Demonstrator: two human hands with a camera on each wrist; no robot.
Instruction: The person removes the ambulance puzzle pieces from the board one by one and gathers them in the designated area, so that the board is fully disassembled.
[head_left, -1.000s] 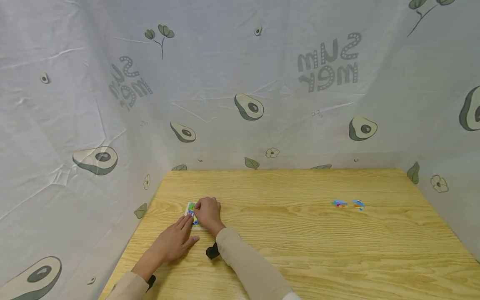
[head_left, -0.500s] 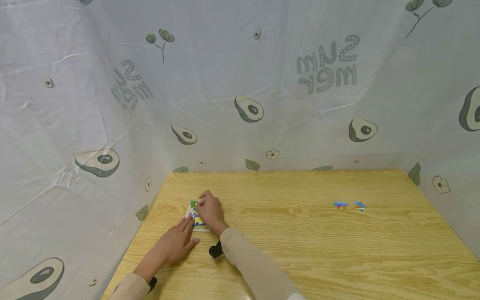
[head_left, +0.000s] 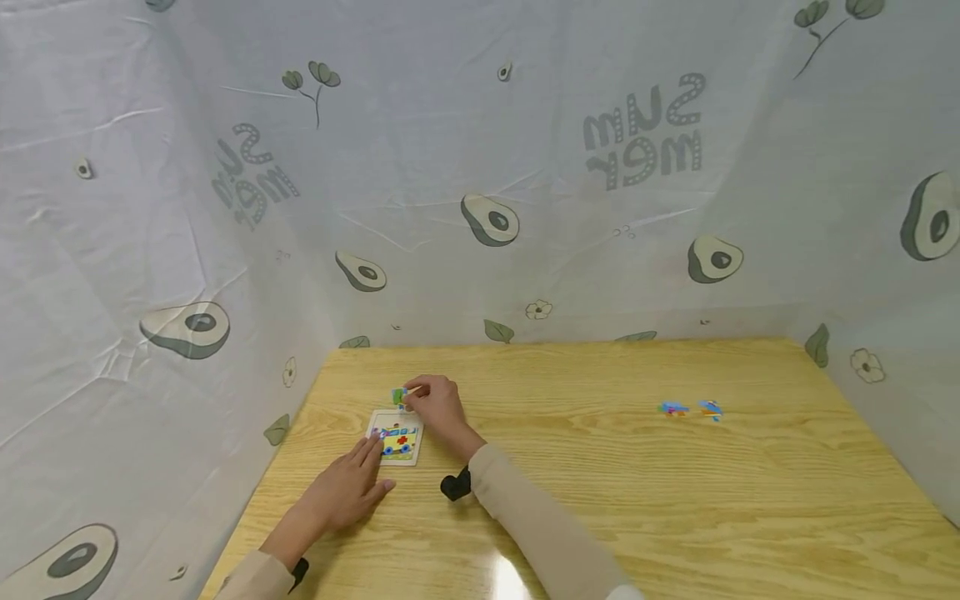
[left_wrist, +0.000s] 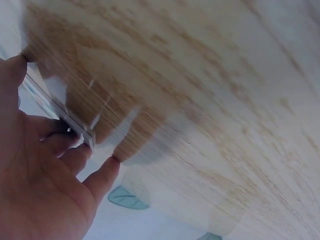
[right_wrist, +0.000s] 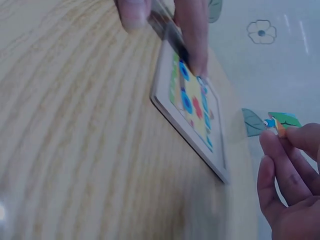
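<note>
Currently a small green puzzle piece point(head_left: 400, 396) is pinched between the thumb and fingertips of the right hand point(head_left: 438, 403), held just above the wooden table point(head_left: 600, 467) at about twelve o'clock from the puzzle board point(head_left: 396, 437); in the right wrist view the same piece point(right_wrist: 283, 121) is seen at the fingertips point(right_wrist: 272, 142), clear of the board point(right_wrist: 192, 112). The board, white-framed with a yellow, blue and red picture, is laid flat near the table's left edge. It is steadied by the left hand point(head_left: 345, 492), whose fingers are kept straight, the tips pressed on the board's corner at about seven o'clock; in the left wrist view the board's edge point(left_wrist: 60, 112) is seen against those fingers point(left_wrist: 75, 157). Two small blue loose pieces point(head_left: 690, 408) are seen well apart, at three o'clock from the board. Avocado-printed cloth point(head_left: 487, 167) is hung behind and beside the table
</note>
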